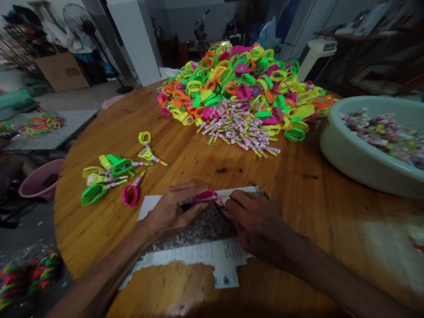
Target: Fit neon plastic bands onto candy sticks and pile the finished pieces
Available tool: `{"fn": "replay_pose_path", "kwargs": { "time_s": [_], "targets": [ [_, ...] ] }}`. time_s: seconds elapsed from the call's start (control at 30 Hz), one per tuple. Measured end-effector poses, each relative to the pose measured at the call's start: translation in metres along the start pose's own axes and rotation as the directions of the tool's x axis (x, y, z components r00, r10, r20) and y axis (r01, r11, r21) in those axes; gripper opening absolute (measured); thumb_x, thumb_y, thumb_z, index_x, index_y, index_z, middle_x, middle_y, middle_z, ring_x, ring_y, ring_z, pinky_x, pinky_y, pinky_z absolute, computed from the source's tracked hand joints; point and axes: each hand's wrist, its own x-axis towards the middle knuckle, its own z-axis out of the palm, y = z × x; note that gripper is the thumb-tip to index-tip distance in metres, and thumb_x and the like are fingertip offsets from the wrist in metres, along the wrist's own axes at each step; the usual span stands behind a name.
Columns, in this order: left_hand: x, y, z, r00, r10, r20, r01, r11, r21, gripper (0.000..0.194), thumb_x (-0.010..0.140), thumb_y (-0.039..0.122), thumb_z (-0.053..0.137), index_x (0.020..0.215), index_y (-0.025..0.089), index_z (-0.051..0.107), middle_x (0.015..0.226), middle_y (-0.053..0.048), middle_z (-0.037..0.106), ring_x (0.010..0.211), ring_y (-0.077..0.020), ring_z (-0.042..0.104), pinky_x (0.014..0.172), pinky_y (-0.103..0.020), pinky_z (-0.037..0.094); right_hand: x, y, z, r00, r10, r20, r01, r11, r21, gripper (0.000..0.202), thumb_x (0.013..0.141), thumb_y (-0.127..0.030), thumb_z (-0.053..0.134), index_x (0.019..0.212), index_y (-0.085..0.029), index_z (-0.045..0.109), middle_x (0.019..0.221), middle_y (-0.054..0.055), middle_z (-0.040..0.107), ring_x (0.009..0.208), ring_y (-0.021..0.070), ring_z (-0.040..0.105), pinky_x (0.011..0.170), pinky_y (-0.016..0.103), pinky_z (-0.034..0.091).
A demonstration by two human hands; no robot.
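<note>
My left hand (177,205) is closed around a pink toy watch (207,195) above a dark speckled slab (198,227). My right hand (248,214) pinches at the watch's right end, where a small pale piece shows between the fingers; most of that piece is hidden. The slab rests on printed paper (195,255) with a torn lower edge. Left of my hands lie several toy watches (112,165) in green and yellow, joined to thin candy-filled tubes. A pink watch with a tube (130,193) lies nearest to my left hand.
A large heap of bright toy watches (232,75) covers the back of the round wooden table (298,216). In front of it is a pile of candy tubes (243,128). A pale green basin (364,154) full of wrapped tubes stands right. A pink basin (41,181) is beyond the left edge.
</note>
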Motion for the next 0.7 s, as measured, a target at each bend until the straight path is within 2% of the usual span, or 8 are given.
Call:
{"fn": "replay_pose_path", "kwargs": {
  "time_s": [0.17, 0.37, 0.57, 0.7],
  "targets": [
    [-0.001, 0.0, 0.001, 1.0, -0.002, 0.007, 0.002, 1.0, 0.025, 0.026, 0.09, 0.015, 0.064, 0.115, 0.019, 0.067, 0.107, -0.004, 0.071, 0.098, -0.0132, 0.065, 0.087, -0.026, 0.053, 0.0, -0.005, -0.002, 0.999, -0.023, 0.04, 0.03, 0.986, -0.166, 0.012, 0.086, -0.009, 0.051, 0.089, -0.017, 0.059, 0.091, 0.009, 0.056, 0.078, 0.0229, 0.047, 0.063, 0.036, 0.031],
    [-0.003, -0.004, 0.003, 1.0, -0.009, -0.007, 0.009, 0.998, 0.062, 0.029, 0.09, 0.016, 0.063, 0.119, 0.02, 0.066, 0.105, -0.006, 0.072, 0.095, -0.0165, 0.066, 0.085, -0.031, 0.056, 0.009, -0.017, -0.009, 0.993, -0.1, 0.068, 0.118, 0.931, -0.345, 0.016, 0.079, -0.005, 0.049, 0.084, -0.015, 0.061, 0.082, 0.011, 0.054, 0.071, 0.025, 0.045, 0.053, 0.036, 0.02],
    [-0.005, -0.004, 0.002, 1.0, 0.009, -0.025, -0.007, 0.996, 0.09, 0.026, 0.091, 0.015, 0.061, 0.117, 0.017, 0.066, 0.104, -0.007, 0.071, 0.095, -0.0178, 0.065, 0.084, -0.032, 0.056, 0.018, -0.02, -0.016, 0.965, -0.167, 0.2, 0.239, 0.872, -0.427, 0.018, 0.072, -0.007, 0.052, 0.083, -0.014, 0.064, 0.078, 0.014, 0.053, 0.066, 0.0253, 0.046, 0.049, 0.036, 0.013],
    [-0.005, -0.001, 0.002, 1.0, -0.024, -0.001, 0.024, 0.994, 0.104, 0.024, 0.093, 0.016, 0.059, 0.115, 0.017, 0.067, 0.101, -0.008, 0.071, 0.092, -0.0177, 0.064, 0.081, -0.031, 0.055, 0.017, -0.019, -0.014, 0.97, -0.148, 0.192, 0.219, 0.873, -0.436, 0.015, 0.074, -0.007, 0.053, 0.083, -0.015, 0.064, 0.079, 0.013, 0.054, 0.068, 0.0246, 0.047, 0.05, 0.035, 0.017]
  ]
}}
